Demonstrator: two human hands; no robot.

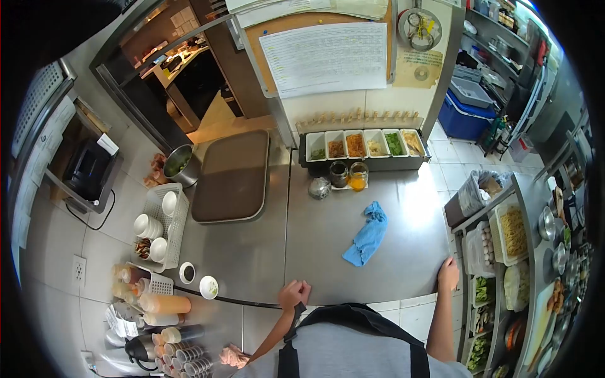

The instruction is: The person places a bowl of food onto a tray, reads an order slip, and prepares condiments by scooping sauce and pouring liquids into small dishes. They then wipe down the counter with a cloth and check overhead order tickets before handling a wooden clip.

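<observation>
My left hand (295, 293) rests as a closed fist on the front edge of the steel counter (315, 264), with nothing seen in it. At the counter's right front corner, my right hand (448, 274) has its fingers curled in against the edge, and no object shows in it. Between and beyond the hands lies a crumpled blue cloth (367, 234), apart from both. Left of my left hand stand a small white bowl (208, 287) with pale green bits and another bowl (187, 273) of dark liquid.
A brown tray (231, 176) lies at the back left beside a white basket (178, 233) of bowls. Glass jars (358, 177) stand before a topping rack (362, 162). Sauce bottles (165, 304) crowd the left. Food-laden shelves (528, 264) flank the right.
</observation>
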